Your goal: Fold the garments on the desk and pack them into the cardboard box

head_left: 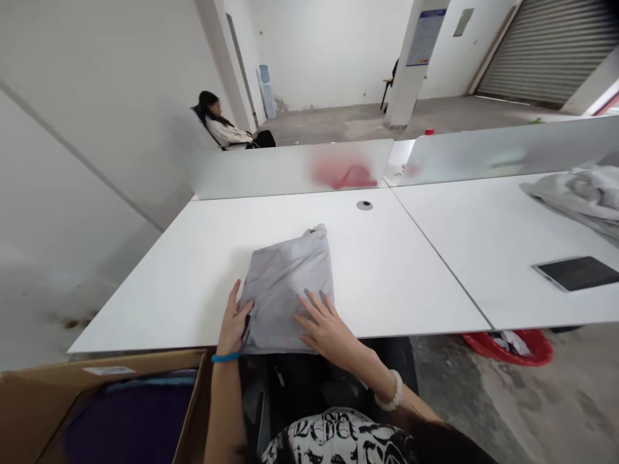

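A folded grey garment [285, 270] lies on the white table, its lower edge at the table's near edge. A small bunched bit of cloth sticks up at its far right corner. I cannot make out what kind of garment it is. At its left side is my left hand [235, 325], thumb on the cloth and index finger stretched along the edge, with a gap between them; the other fingers are mostly hidden. My right hand [329, 328] rests flat on the garment's lower right part, fingers spread.
An open cardboard box [198, 386] with dark purple cloth stands at the lower left. To the right are a tablet [578, 273], a grey-white cloth pile [587, 193] and, on the floor, a red-lined bin [536, 348]. Behind the frosted divider [251, 173] sits a person [225, 132].
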The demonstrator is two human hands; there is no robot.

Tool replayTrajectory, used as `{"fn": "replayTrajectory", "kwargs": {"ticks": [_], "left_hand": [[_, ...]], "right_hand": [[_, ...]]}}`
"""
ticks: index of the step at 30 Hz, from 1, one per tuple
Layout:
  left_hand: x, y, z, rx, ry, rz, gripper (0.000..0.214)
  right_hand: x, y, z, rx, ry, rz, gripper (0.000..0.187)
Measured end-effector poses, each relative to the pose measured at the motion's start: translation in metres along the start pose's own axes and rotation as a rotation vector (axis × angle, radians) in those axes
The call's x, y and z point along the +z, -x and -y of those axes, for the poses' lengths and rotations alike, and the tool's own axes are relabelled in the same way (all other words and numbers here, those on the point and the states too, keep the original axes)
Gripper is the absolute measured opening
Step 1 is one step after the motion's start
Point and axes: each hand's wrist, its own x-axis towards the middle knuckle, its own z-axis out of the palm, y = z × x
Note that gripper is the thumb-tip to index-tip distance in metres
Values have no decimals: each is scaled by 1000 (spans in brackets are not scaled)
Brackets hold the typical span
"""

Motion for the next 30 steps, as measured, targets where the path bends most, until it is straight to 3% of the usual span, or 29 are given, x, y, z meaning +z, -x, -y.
{"fn": "replayTrajectory", "kwargs": {"ticks": [5,8,11,14,17,21,24,27,30], "left_hand": [[-13,-3,-6,-79,-111,-56,77],[-18,-9,-2,-40,-238,-32,75],[-23,-12,1,54,-388,-38,72],[-26,-10,0,78,-573,-83,68],[-23,-8,-7,73,-865,-132,66],[-3,-20,-23,262,-1184,-227,59],[25,-46,-29,358,-1210,-150,60],[53,-75,-20,273,-1274,-13,66],[63,-94,-7,211,-1302,45,70]], "right_hand": [[10,36,-5,87,-91,-8,39],[11,52,2,189,-296,-211,31],[10,66,4,416,-575,-370,30],[13,78,1,628,-797,-279,34],[23,85,-3,721,-947,-128,45],[40,74,5,685,-1152,3,55],[49,57,16,729,-1339,41,65],[51,44,24,807,-1386,26,70],[50,47,25,821,-1378,-3,72]]}}
